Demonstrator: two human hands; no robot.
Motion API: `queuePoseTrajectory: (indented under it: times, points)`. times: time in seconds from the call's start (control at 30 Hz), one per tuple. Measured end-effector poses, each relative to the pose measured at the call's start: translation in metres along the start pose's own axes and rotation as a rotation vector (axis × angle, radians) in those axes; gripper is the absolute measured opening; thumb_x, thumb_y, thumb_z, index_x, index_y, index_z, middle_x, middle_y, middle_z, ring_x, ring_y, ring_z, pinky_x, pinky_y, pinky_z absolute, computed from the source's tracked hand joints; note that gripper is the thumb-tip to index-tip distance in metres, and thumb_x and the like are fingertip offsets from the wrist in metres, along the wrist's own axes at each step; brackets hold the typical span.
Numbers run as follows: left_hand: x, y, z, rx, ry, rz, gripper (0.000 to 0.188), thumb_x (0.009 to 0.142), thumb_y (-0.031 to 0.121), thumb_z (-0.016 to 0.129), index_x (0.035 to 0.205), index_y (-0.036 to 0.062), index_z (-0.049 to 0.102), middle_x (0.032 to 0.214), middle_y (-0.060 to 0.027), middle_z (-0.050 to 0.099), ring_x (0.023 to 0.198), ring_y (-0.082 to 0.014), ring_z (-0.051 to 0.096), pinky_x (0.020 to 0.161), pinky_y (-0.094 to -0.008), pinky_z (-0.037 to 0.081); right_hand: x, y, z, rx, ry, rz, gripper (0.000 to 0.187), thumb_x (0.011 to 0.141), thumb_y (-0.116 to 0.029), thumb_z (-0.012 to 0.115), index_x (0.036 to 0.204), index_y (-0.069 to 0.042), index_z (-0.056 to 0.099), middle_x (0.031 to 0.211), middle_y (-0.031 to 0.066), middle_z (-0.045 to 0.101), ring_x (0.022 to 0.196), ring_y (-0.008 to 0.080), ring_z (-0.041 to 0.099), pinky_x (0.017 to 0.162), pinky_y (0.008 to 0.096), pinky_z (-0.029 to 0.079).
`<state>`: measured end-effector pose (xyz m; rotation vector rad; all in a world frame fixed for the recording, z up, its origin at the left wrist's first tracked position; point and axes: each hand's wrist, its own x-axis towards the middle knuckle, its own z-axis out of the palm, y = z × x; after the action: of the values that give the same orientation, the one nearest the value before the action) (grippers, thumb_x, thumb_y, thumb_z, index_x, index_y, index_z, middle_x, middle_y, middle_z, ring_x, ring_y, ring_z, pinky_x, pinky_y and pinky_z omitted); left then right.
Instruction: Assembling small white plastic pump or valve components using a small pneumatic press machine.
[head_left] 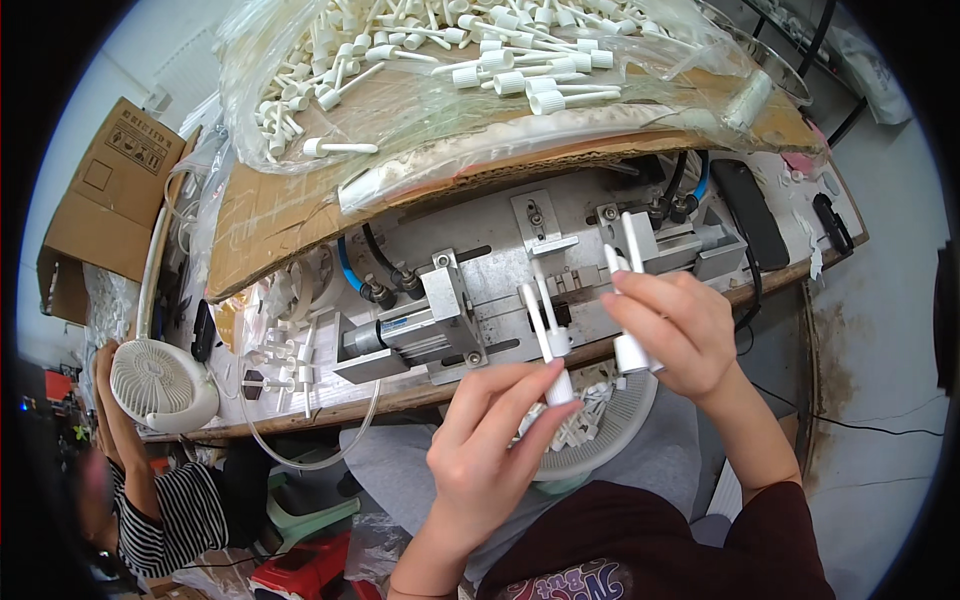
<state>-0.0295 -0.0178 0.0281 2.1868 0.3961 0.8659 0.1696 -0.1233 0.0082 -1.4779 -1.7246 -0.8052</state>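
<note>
My left hand (490, 440) pinches a white cap with a long stem (560, 388), its stem pointing up and away. A second stemmed cap (560, 342) is close against it; I cannot tell whether my fingers hold that one too. My right hand (685, 325) is closed around a few more white stemmed caps (630, 355), stems up and cap ends down. Both hands are at the front of a metal clamping fixture (500, 300) with a cylinder at each side. Below them, a pale round basket (640, 425) holds many small white pieces, partly hidden by my left hand.
Behind the fixture, a cardboard sheet (270, 215) bears a plastic bag and a heap of stemmed caps (500, 70). A black phone (750, 210) lies at the right. On the left are a white fan (165, 385), a cardboard box (110, 190) and another person in a striped shirt (185, 515).
</note>
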Motion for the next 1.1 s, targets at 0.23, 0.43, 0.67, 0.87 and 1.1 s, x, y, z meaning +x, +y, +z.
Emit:
queuePoseTrajectory:
  times: [0.23, 0.43, 0.67, 0.87, 1.1]
  points:
    - [0.005, -0.03, 0.03, 0.449, -0.09, 0.206, 0.031, 0.077, 0.006, 0.081, 0.107, 0.0048, 0.075, 0.12, -0.0102, 0.072, 0.08, -0.0195, 0.072, 0.065, -0.0295, 0.054, -0.014, -0.009, -0.001, 0.054, 0.066, 0.172, 0.037, 0.067, -0.005, 0.073, 0.104, -0.001, 0.072, 0.109, 0.0164, 0.067, 0.074, 0.025, 0.063, 0.059, 0.0296, 0.051]
    - [0.017, -0.028, 0.032, 0.511, -0.101, 0.221, 0.028, 0.075, 0.009, 0.081, 0.103, 0.0066, 0.076, 0.115, -0.0055, 0.074, 0.072, -0.0172, 0.07, 0.061, -0.0285, 0.051, -0.019, -0.016, -0.001, 0.024, 0.017, 0.167, 0.036, 0.069, -0.006, 0.072, 0.105, -0.002, 0.071, 0.11, 0.0159, 0.067, 0.075, 0.0244, 0.063, 0.058, 0.0295, 0.052]
    - [0.017, -0.025, 0.027, 0.322, -0.117, 0.151, 0.035, 0.071, 0.007, 0.086, 0.104, 0.0035, 0.075, 0.107, -0.0069, 0.075, 0.072, -0.0186, 0.07, 0.064, -0.0281, 0.055, -0.017, -0.018, 0.003, -0.132, -0.049, 0.002, 0.032, 0.074, -0.012, 0.069, 0.103, 0.002, 0.07, 0.106, 0.0149, 0.066, 0.076, 0.0203, 0.063, 0.059, 0.0274, 0.053]
    - [0.004, -0.004, 0.016, -0.297, -0.056, -0.036, 0.035, 0.075, 0.001, 0.084, 0.107, -0.0026, 0.071, 0.099, -0.0138, 0.071, 0.082, -0.0223, 0.072, 0.07, -0.0316, 0.059, -0.005, -0.03, 0.01, -0.124, -0.032, -0.053, 0.032, 0.079, -0.012, 0.066, 0.107, 0.003, 0.071, 0.106, 0.0138, 0.066, 0.08, 0.0181, 0.062, 0.062, 0.0277, 0.054]
    - [0.001, -0.027, 0.029, 0.212, 0.035, 0.118, 0.031, 0.074, -0.003, 0.083, 0.104, -0.0024, 0.073, 0.105, -0.0136, 0.071, 0.083, -0.0204, 0.072, 0.071, -0.0274, 0.06, -0.014, -0.013, 0.017, -0.028, 0.086, 0.087, 0.033, 0.083, -0.006, 0.068, 0.114, 0.005, 0.066, 0.116, 0.0215, 0.069, 0.082, 0.0255, 0.069, 0.067, 0.0306, 0.057]
